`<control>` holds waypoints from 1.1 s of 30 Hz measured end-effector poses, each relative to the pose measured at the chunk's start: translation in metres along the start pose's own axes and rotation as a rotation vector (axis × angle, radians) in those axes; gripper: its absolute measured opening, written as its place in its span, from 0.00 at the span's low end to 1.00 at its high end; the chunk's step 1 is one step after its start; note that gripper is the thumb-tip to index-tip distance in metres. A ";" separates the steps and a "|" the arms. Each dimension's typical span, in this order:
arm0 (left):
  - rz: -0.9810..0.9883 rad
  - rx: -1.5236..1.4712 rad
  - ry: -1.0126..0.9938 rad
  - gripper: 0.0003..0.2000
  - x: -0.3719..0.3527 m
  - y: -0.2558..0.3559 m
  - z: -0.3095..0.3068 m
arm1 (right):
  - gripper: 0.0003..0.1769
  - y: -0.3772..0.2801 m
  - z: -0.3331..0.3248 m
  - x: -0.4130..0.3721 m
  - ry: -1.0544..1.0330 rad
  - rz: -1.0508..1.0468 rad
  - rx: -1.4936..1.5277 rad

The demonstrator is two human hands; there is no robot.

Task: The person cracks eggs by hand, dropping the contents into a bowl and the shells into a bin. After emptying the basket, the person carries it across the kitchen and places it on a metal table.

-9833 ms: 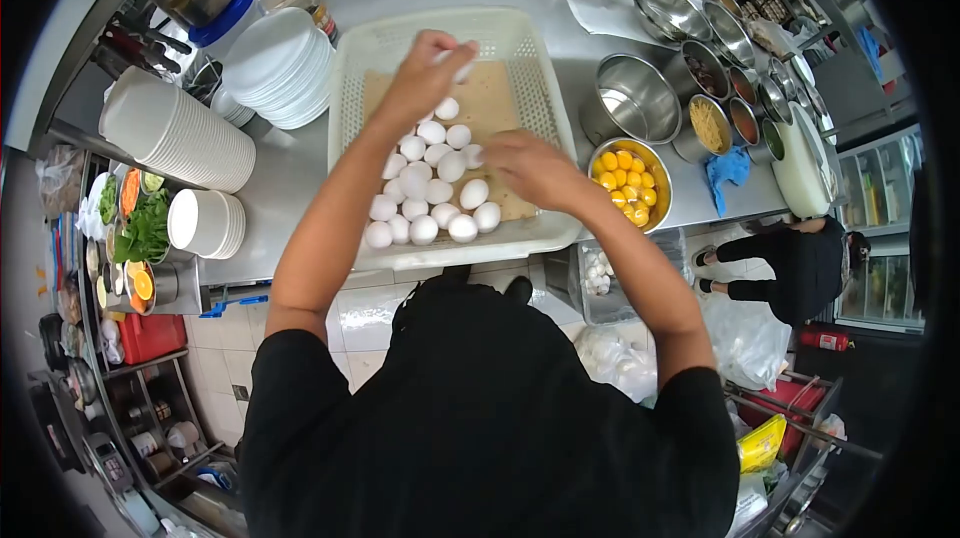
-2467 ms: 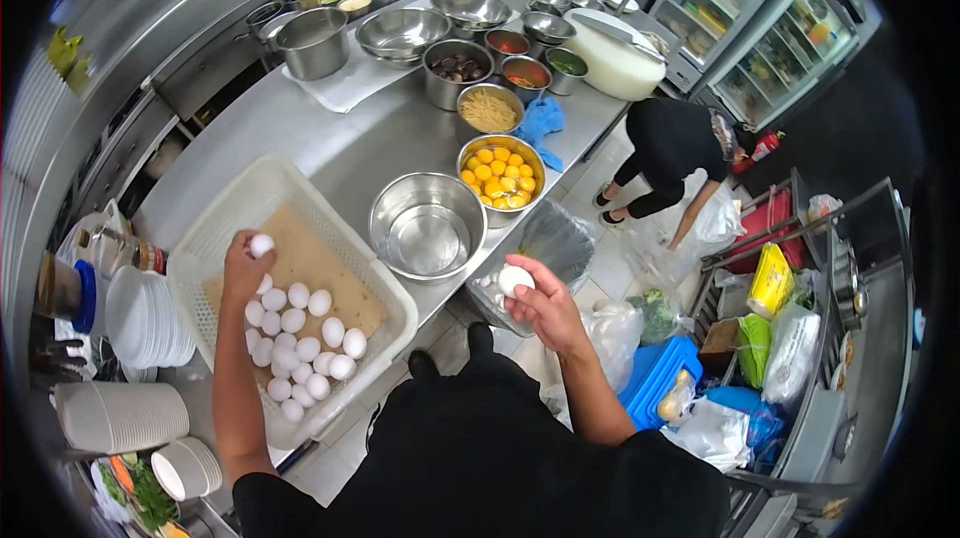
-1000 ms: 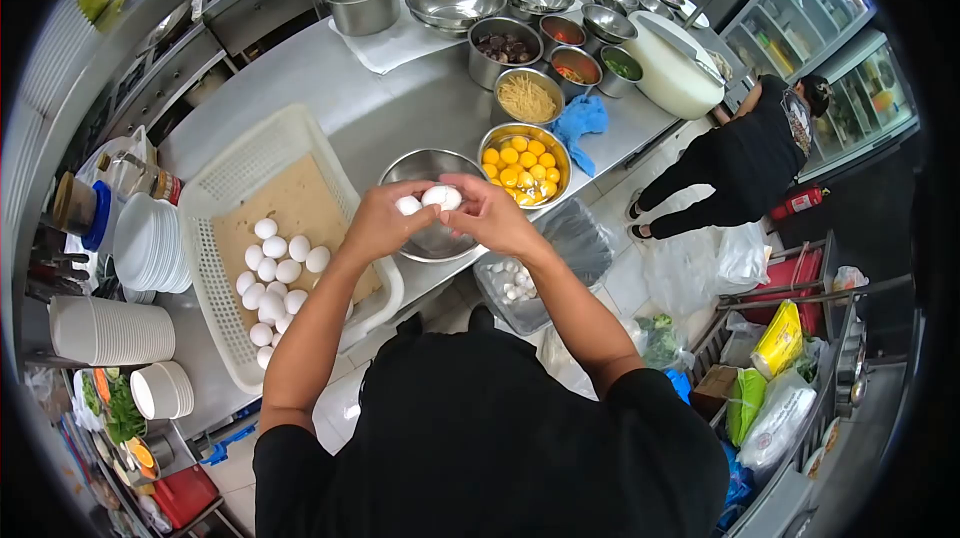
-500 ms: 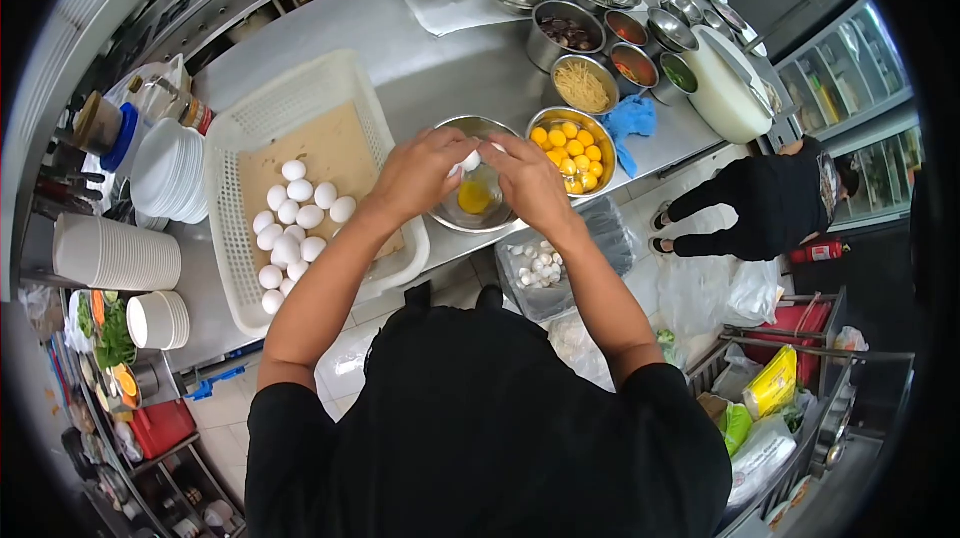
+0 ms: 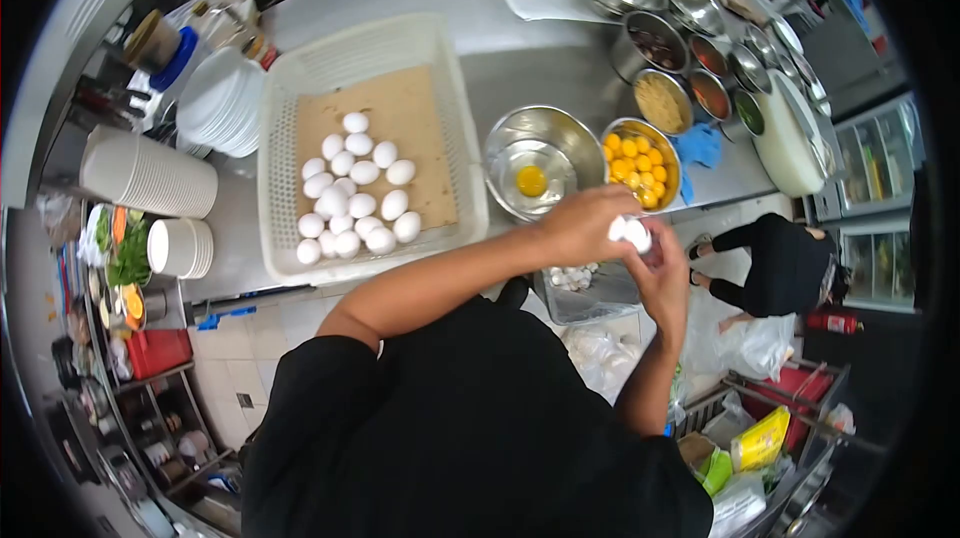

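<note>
Trainee: State the grip.

Technician: The left hand point(image 5: 588, 220) pinches white eggshell point(image 5: 633, 232) between its fingers. The right hand point(image 5: 660, 266) is curled against the same shell; blur leaves its pressure uncertain.

Trainee: Locate the shell.

Technician: Above the plastic-lined bin point(image 5: 595, 311), beside the counter edge and near the bowl of yolks point(image 5: 628, 125).

Trainee: Identify adjacent items.

Technician: The deep steel bowl point(image 5: 575, 143) contains one yolk point(image 5: 531, 181). Left of it, a perforated plastic basket point(image 5: 440, 58) holds whole white eggs point(image 5: 365, 172) on a brown liner point(image 5: 425, 118).
</note>
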State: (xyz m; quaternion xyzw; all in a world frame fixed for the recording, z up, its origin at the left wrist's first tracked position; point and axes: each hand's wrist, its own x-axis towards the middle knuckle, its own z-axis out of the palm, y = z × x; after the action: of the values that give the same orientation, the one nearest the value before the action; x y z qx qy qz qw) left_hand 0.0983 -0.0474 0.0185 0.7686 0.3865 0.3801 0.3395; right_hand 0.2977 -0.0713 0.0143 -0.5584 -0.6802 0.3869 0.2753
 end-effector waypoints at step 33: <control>-0.404 -0.426 0.529 0.28 -0.147 -0.074 -0.202 | 0.25 -0.141 0.154 0.090 -0.314 -0.590 0.117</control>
State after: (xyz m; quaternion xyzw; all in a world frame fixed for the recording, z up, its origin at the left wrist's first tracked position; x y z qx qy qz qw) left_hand -0.1579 -0.0918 0.0083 0.4649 0.5167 0.5622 0.4481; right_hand 0.0758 -0.0285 0.0420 -0.2544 -0.8232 0.4103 0.2988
